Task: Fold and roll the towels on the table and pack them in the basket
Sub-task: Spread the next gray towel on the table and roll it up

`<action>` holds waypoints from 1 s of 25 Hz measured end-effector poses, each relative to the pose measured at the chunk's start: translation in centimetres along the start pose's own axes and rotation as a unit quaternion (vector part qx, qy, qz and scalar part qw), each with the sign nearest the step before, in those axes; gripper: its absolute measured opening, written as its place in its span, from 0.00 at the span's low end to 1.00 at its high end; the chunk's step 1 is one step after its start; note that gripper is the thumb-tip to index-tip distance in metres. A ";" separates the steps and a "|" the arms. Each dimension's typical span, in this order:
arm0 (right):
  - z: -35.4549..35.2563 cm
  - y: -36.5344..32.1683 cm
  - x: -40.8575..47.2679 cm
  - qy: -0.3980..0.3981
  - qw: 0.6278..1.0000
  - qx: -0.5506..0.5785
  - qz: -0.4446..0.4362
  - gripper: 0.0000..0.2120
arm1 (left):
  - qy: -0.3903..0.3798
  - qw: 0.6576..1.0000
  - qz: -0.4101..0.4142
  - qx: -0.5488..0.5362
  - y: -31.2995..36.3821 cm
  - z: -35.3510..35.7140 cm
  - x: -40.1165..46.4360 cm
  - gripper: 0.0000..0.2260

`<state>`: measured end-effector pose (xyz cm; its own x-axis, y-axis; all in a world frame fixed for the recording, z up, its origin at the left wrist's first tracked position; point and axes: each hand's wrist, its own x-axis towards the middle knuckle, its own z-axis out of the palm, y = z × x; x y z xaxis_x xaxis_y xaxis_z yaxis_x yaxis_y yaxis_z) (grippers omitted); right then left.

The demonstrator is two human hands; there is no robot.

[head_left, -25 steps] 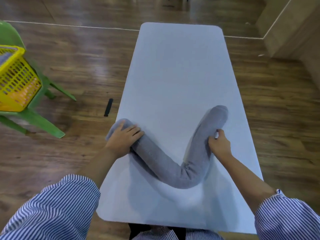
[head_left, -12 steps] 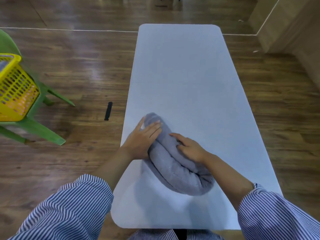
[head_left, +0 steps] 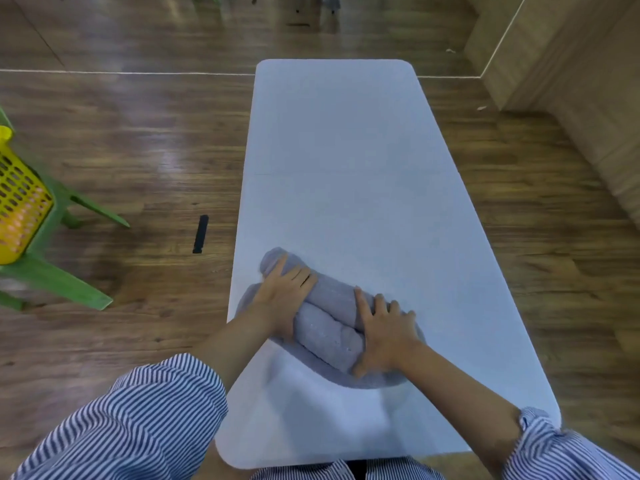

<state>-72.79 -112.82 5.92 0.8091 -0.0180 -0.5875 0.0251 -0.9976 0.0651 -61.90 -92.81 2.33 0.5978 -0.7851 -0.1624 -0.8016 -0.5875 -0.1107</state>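
Grey towel (head_left: 329,327): rolled into a long sausage and doubled over on itself, lying at the near left part of the white table (head_left: 346,150).
Left hand (head_left: 287,299): my grip is wide, fingers straight, pressing flat on the far end of the roll.
Right hand (head_left: 384,337): wide too, palm and spread fingers pressing the folded bend.
Done: folding and rolling of this 1 towel, as I judge it.
Left: carry it to the yellow basket (head_left: 20,202) on the green chair (head_left: 62,278), well apart to my left.
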 end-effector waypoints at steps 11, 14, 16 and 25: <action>-3.5 5.3 1.8 0.278 0.958 -0.014 -0.065 0.52 | 0.138 0.987 -0.083 0.013 0.1 -3.9 0.1 0.33; 0.5 4.0 1.0 0.119 0.987 -0.019 -0.103 0.52 | 0.035 0.993 -0.080 -0.076 3.6 -0.5 -3.1 0.32; 0.7 3.9 1.2 0.111 0.989 -0.014 -0.096 0.50 | 0.000 0.989 -0.094 -0.110 3.8 -0.2 -3.2 0.33; -2.2 3.2 2.8 0.017 0.997 -0.004 -0.074 0.46 | -0.074 0.995 -0.049 -0.051 2.9 -1.9 -1.5 0.51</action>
<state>-69.13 -115.87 6.29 0.8160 0.1324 -0.5627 0.1510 -0.9884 -0.0135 -65.17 -93.70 4.13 0.6596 -0.6892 -0.2998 -0.7294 -0.6832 -0.0343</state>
